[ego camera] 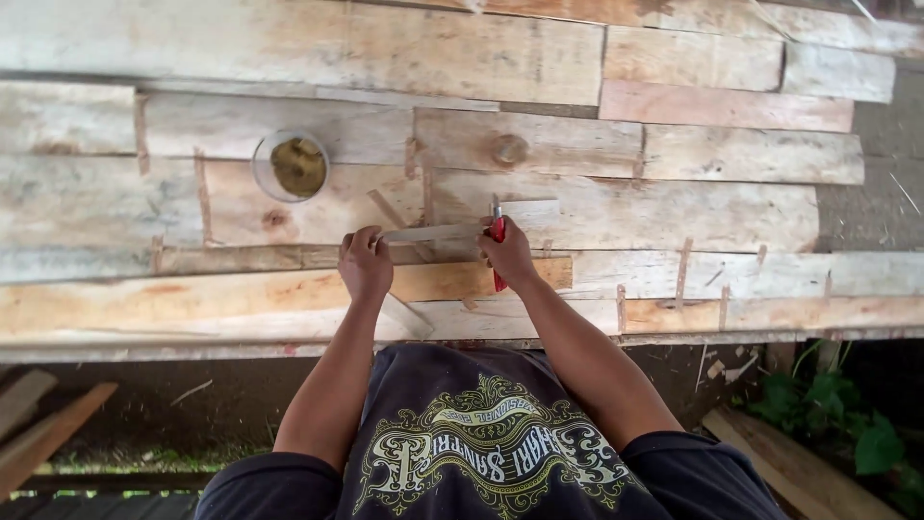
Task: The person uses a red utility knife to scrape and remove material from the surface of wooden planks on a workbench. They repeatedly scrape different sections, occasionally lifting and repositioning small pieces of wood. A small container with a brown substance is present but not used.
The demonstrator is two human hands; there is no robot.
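Note:
My left hand grips the near end of a thin flat wooden strip that lies across the plank surface. My right hand is closed around a red-handled tool, a knife or cutter, whose tip meets the strip's right end. Both hands rest over a long orange-toned plank at the front of the bench. A second narrow strip lies slanted under the held one.
The bench is rough pale planks nailed side by side. A round clear container with yellowish-brown contents stands to the left rear. Loose boards lie on the ground at left, plants and a board at right.

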